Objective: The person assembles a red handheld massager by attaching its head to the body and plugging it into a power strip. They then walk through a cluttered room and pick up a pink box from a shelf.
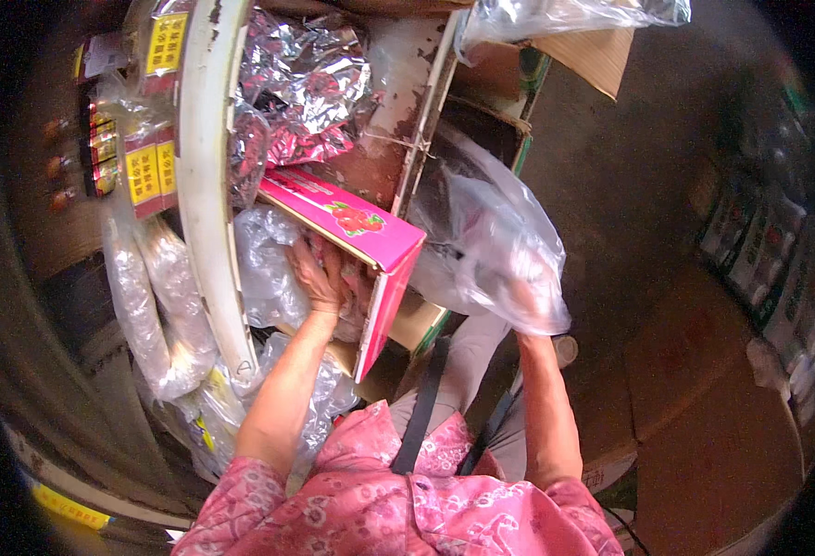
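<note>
My left hand [317,278] reaches into a pink cardboard box [361,218] with a red berry picture on its side. Its fingers are apart, with the tips partly hidden among the box's contents and clear plastic. No held thing shows in it. To the right, a large clear plastic bag [491,222] covers my right hand [535,295]. That hand is blurred behind the film, so its fingers cannot be made out. The bag hangs beside the box's right end, above my legs.
Silver-and-pink foil packaging [306,83] lies beyond the box. A pale curved shelf edge [206,185] runs along the left, with yellow-labelled packets [151,171] beside it. At the lower right stands a large brown carton [713,408]. More clear plastic [574,18] is at the top.
</note>
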The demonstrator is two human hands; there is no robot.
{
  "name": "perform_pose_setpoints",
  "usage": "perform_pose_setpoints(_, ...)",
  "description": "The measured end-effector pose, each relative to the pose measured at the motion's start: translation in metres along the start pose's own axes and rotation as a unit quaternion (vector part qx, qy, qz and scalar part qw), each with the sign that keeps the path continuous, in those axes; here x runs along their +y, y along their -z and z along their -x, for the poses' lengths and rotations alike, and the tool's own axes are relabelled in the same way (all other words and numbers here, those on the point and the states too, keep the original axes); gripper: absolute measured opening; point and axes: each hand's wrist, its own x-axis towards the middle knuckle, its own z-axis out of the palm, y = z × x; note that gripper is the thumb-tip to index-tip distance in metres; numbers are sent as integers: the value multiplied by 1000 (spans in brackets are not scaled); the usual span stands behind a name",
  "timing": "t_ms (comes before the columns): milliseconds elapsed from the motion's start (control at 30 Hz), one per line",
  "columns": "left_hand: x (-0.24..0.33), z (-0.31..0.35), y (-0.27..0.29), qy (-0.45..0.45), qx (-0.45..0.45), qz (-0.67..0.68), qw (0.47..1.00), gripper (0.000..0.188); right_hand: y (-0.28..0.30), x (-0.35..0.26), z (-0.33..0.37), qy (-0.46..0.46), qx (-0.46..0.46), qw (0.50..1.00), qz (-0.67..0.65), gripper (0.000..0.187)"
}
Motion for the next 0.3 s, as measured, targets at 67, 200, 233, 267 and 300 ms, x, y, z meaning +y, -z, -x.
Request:
perform_pose_setpoints(67,1,2,3,32,-20,12,999,54,-52,-30,-40,-107,-10,985,-137,15)
perform_pose_setpoints(200,-2,9,7,45,-41,-18,998,55,-137,24,-85,-85,-27,994,55,18)
perform_pose_setpoints(233,6,5,3,34,-30,-8,999,56,-158,79,-78,-139,-11,989,-42,28)
perform_pose_setpoints(267,11,3,-2,26,-17,3,1000,56,-177,119,-77,-186,2,973,-138,38)
perform_pose_setpoints(300,11,5,-1,39,-21,9,999,57,-189,126,-84,-185,2,973,-141,38)
